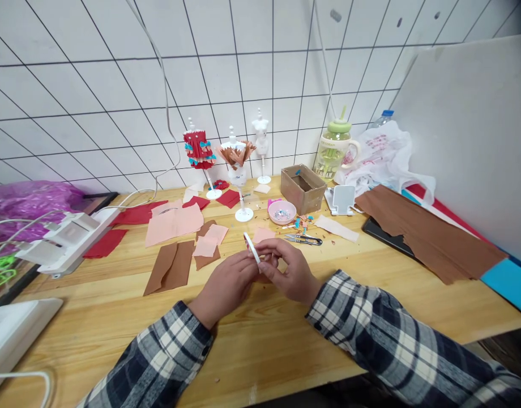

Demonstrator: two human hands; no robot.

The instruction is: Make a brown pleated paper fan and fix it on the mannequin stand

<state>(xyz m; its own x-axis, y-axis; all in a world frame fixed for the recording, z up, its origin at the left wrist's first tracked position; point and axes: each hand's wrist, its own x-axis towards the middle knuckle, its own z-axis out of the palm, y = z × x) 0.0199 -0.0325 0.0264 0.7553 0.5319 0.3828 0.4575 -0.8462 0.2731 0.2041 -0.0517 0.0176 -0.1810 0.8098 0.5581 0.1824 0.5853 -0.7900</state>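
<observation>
Above the middle of the table, my left hand [229,284] and my right hand [288,267] meet around a narrow white roll of tape [252,247], seen nearly edge-on. Both hands have their fingers closed on it; the left fingertips are partly hidden. Just beyond stand three small white dress forms: one wears a red ruffled dress [197,148] with blue bows, one has a brown and peach pleated paper collar [237,154], and one is a bare form [261,141]. Small snips [303,239] lie to the right of my right hand.
Brown paper [175,266], peach paper [179,221] and red paper [141,212] lie left. A pink bowl [282,220], a cardboard box [314,199], a phone stand [343,199] and a green-lidded jug [333,150] stand right. A power strip [69,243] with cables sits left.
</observation>
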